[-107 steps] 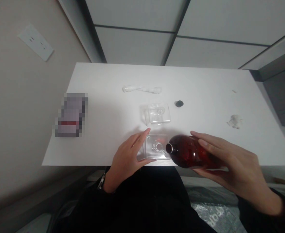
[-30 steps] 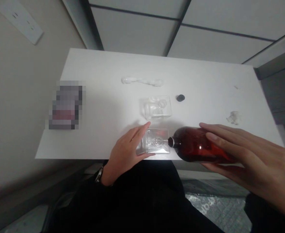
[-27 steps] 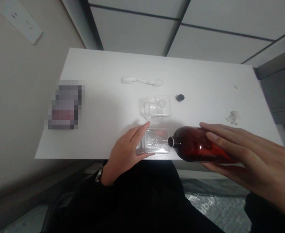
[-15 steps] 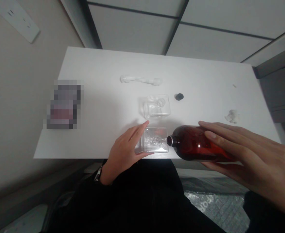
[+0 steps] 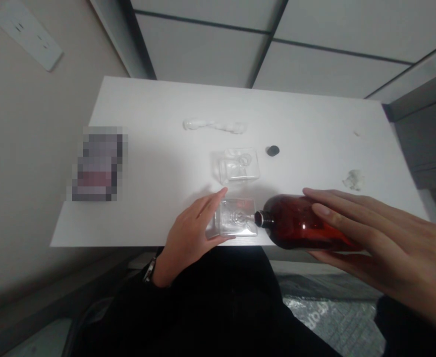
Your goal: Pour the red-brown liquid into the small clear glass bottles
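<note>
Along the near edge of the white bench, the left hand, a wristwatch at its wrist, curls around a clear square bottle, fingers on the far side and thumb on the near side. The right hand cradles a large amber bottle lying on its side, fingers over the top and thumb underneath. The amber bottle's capless neck points left, just beside the clear bottle's end, the two held mouth to mouth. Farther up the bench, a second clear square bottle lies apart from the hands, with a small black cap near it and a twist of white wrapping beyond. A crumpled white tissue sits toward the right, and a pixelated box stands at the left, too blurred to read
</note>
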Demonstrator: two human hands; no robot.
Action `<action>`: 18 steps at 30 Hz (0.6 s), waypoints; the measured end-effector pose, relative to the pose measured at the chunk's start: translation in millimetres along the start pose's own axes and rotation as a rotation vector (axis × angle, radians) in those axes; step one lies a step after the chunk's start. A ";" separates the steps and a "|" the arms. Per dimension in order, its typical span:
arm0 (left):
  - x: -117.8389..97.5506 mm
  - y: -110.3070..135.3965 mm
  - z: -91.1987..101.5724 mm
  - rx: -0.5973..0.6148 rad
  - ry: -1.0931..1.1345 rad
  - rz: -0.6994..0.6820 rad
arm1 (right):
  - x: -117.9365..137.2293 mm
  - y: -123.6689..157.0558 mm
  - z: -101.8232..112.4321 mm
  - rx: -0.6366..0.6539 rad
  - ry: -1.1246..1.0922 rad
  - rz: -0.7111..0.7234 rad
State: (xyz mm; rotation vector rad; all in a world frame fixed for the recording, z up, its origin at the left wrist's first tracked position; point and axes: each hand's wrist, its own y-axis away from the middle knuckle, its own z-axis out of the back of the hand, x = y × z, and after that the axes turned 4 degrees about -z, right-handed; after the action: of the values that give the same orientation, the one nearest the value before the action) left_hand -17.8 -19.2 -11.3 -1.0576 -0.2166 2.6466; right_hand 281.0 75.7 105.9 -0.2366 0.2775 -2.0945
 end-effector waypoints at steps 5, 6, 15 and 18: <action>1.0 1.7 -0.8 0.000 0.005 0.008 | 0.6 -0.7 0.5 -0.001 0.002 -0.002; 1.4 2.0 -0.8 0.002 0.005 0.012 | 0.8 -0.9 0.6 0.000 0.004 0.001; 1.9 1.5 0.1 0.010 0.015 0.017 | 3.0 -1.6 3.4 -0.005 -0.006 -0.053; 0.3 0.4 0.8 0.015 0.019 0.024 | 2.5 -3.9 4.9 0.011 -0.011 -0.019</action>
State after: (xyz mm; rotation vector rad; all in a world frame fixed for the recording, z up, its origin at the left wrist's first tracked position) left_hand -18.6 -19.5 -11.1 -1.0873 -0.1810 2.6540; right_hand 277.9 75.0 111.9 -0.2447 0.2586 -2.1120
